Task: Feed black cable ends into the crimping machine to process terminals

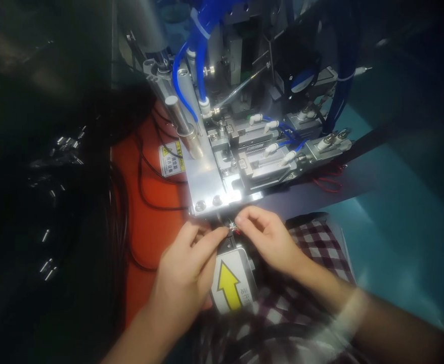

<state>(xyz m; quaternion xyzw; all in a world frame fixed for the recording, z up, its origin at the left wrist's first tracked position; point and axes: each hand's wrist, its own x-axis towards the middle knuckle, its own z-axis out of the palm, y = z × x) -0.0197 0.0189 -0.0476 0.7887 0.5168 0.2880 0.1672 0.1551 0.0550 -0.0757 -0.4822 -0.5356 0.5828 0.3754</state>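
Clearly the part (pixel 231 228) is tiny, light and likely delicate, with thin red wires. It sits between both hands' fingertips, just under the plate (pixel 203 182): left hand (pixel 186 273) and right hand (pixel 269 237) each pinch an end.

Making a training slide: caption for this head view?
Both hands pinch a small wired part at the machine's plate.

Teal workbench (pixel 396 237) under an orange mat (pixel 149 222) and metal fixture (pixel 207 182).

Single head view; looks forward and down, close over machine (pixel 222 167) front edge
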